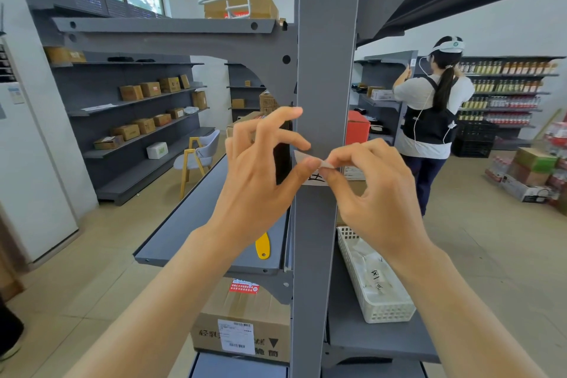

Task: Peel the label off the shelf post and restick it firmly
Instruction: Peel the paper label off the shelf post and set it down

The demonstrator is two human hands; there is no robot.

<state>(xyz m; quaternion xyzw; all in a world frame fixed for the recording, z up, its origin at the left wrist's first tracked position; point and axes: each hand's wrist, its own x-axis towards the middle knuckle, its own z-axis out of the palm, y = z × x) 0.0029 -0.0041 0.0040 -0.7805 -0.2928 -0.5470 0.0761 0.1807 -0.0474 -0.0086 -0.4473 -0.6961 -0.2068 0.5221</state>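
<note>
On the grey shelf post, the thin, limp paper label curls half-peeled, right hand pinching its lifted edge, left hand thumb bracing it, fingers spread; likely tear-prone, best gripped near the stuck line.

Both bare forearms reach up from the frame's bottom. The left hand and right hand meet mid-frame, thumbs and forefingers pinched, other fingers spread.
</note>
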